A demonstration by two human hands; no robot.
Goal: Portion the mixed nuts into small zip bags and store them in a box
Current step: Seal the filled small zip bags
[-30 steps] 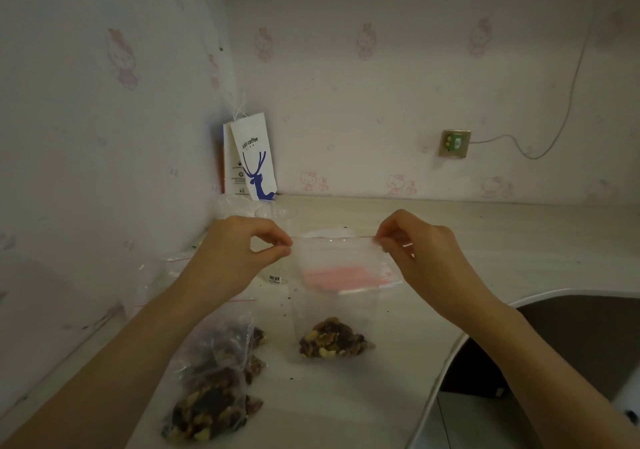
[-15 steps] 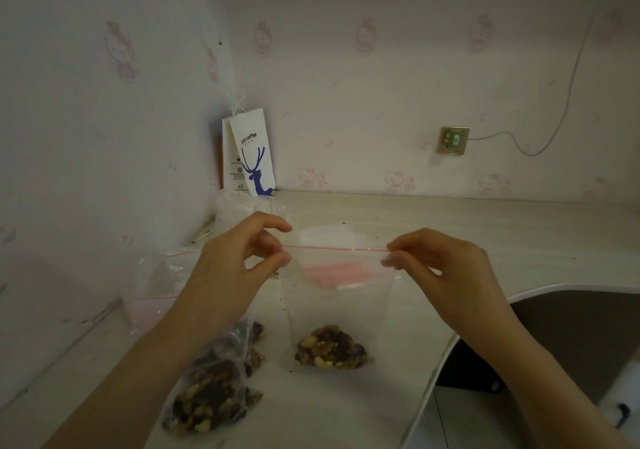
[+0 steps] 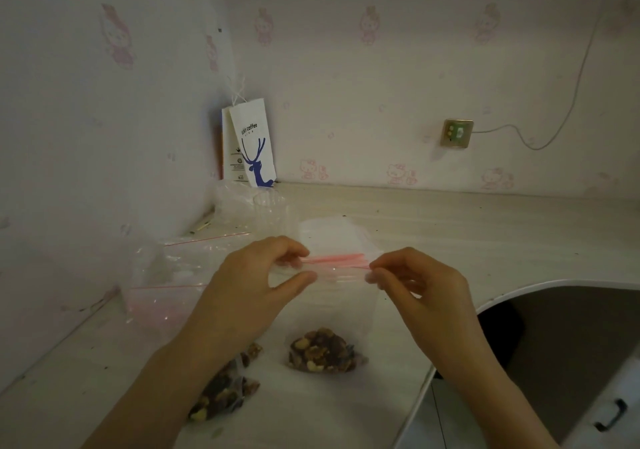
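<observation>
A small clear zip bag with a red seal strip hangs upright over the counter, a clump of mixed nuts in its bottom. My left hand pinches the bag's top left corner. My right hand pinches the top right end of the seal. More nuts in clear filled bags lie on the counter under my left forearm, partly hidden by it.
A stack of empty zip bags lies behind the held bag, and larger clear bags lie at the left by the wall. A white coffee paper bag stands in the corner. The counter's curved edge drops off at the right.
Both hands have lowered with the bag and moved closer together along its top. The bag's bottom with the nuts now sits lower over the counter.
</observation>
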